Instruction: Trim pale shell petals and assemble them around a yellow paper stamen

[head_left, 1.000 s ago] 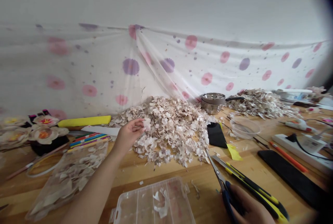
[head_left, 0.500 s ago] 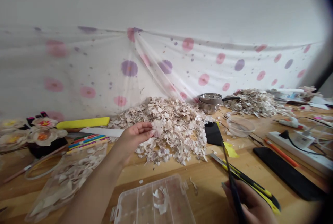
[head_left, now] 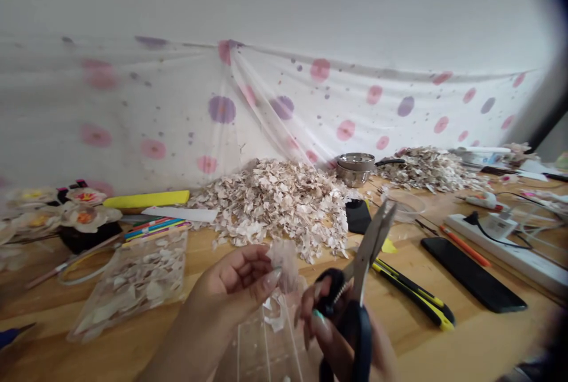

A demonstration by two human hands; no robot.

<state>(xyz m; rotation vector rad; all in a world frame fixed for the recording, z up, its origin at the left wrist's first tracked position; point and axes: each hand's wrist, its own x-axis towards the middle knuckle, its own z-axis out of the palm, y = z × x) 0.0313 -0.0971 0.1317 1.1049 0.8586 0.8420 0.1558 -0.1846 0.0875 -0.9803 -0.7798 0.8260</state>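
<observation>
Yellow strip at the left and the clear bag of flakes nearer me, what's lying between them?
A white strip and a bunch of coloured pens lie between the yellow strip and the clear bag, in the head view.

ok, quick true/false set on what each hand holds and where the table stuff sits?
The left hand pinches a pale flake. True.
The right hand is empty. False: it holds scissors, blades pointing up.
Metal bowls stand beside the flake pile. True.
The phone lies on the pile. False: it lies on the bare table, apart from the pile.
</observation>
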